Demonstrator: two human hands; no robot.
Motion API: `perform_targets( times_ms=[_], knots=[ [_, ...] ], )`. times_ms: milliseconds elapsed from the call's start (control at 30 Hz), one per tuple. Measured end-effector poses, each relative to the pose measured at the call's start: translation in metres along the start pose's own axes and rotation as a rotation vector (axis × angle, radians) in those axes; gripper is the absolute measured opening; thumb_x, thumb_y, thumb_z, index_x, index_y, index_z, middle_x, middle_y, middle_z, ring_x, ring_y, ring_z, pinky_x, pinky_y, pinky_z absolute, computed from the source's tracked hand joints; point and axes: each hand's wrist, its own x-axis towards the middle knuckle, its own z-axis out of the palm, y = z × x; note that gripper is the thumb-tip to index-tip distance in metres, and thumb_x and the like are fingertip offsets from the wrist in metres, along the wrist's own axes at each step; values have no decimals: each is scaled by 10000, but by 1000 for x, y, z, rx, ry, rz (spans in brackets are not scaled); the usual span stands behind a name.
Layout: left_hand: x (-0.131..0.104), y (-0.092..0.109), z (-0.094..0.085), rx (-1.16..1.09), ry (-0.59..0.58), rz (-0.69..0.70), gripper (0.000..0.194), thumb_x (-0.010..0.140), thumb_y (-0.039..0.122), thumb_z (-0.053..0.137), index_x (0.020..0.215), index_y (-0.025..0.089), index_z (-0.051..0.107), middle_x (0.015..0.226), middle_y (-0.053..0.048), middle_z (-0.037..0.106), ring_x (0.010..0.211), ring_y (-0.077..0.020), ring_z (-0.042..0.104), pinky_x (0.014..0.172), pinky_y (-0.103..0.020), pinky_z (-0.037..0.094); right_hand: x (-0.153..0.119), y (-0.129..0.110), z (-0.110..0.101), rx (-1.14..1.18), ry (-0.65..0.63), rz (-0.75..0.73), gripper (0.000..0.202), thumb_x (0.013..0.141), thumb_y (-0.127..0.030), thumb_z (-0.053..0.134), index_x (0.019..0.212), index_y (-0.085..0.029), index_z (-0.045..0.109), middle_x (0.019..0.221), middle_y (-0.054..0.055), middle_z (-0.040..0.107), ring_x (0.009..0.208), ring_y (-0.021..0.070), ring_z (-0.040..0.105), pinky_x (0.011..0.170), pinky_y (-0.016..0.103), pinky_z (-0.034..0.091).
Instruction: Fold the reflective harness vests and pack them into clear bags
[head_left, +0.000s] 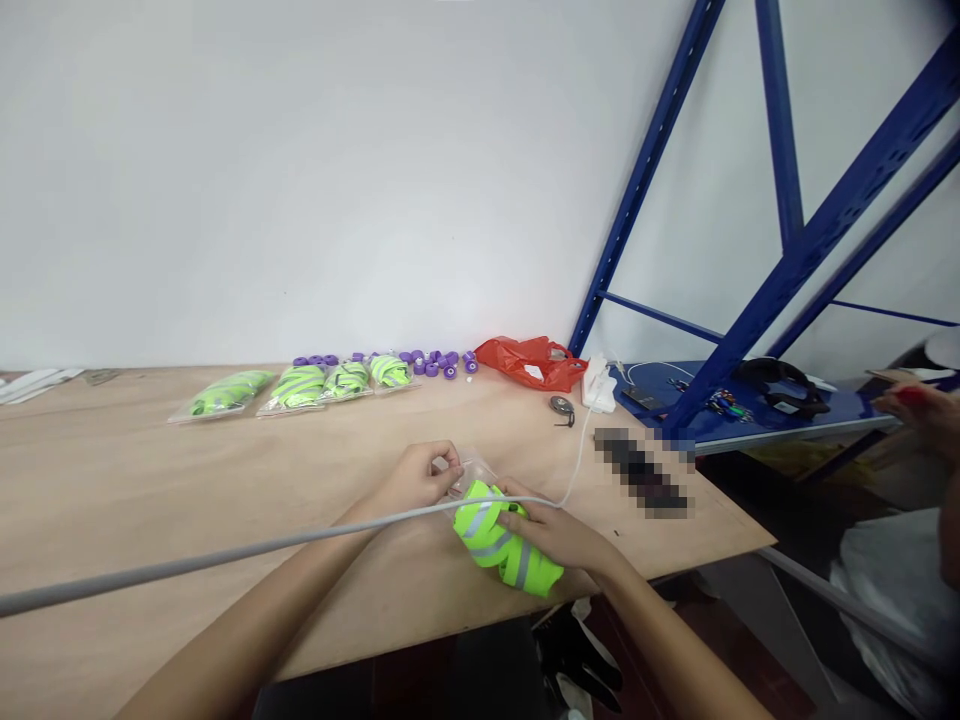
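The folded hi-vis vest (504, 545) is soft, floppy and light I'd guess, so it squishes wherever I grab it; best held around the whole bundle. It sits on the desk (150, 480) near the front edge, under my right hand (559, 532), which is wrapped over it. My left hand (420, 478) pinches the mouth of a clear plastic bag (474, 470), slippery thin stuff, touching the vest's top. A grey cable (225, 555) crosses both wrists.
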Motion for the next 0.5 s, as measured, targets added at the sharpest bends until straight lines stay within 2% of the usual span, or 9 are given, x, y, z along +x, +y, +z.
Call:
perform_targets(
  times_ms=[100,233,333,400,500],
  knots=[
    [-9,6,1,88,17,44,188,844,333,632,740,192,562,667,16,577,593,-139,538,533,-219,385,0,8,-1,225,39,104,527,915,-606,627,1306,-255,676,1217,71,729,1192,284,640,1007,424,514],
    [-21,13,5,127,-5,120,162,745,214,648,659,200,511,744,7,577,692,-150,532,619,-233,419,2,17,1,445,169,171,555,840,-559,718,1303,-261,656,1192,69,733,1001,251,699,827,359,562],
    [-23,11,9,106,9,122,117,751,201,596,663,199,519,743,-1,597,690,-150,548,615,-233,434,4,15,8,469,228,223,529,836,-553,717,1263,-247,657,1132,66,735,868,222,702,705,310,548],
    [-21,6,12,87,64,96,109,796,227,543,692,194,541,718,-7,606,666,-151,559,594,-233,440,6,11,15,451,237,246,485,868,-562,680,1231,-242,659,1048,51,733,812,209,688,651,286,526],
    [-14,-2,16,76,176,71,146,835,246,492,713,187,547,698,-9,603,652,-150,565,588,-236,440,8,5,24,331,251,180,414,906,-542,641,1195,-246,663,1016,35,721,881,215,668,723,293,531]
  ],
)
